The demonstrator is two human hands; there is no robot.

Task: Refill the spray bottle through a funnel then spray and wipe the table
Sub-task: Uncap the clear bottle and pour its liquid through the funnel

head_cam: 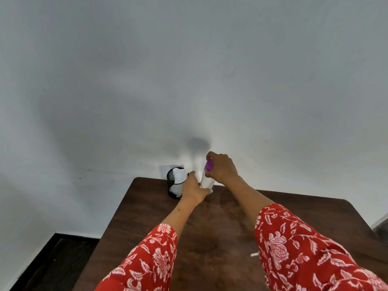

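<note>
Sleeves (294, 248): red with a white flower print, one on each forearm, both reaching forward over the table.
Table (210, 238): dark brown wood, set against a pale wall.
Left hand (194, 189): fingers wrapped around the lower body of the bottle.
Right hand (222, 166): closed over the purple spray head (209, 165).
Bottle (206, 181): clear, upright at the table's far edge.
Mesh cup (176, 182): black, just left of the bottle, with something white inside.
</note>
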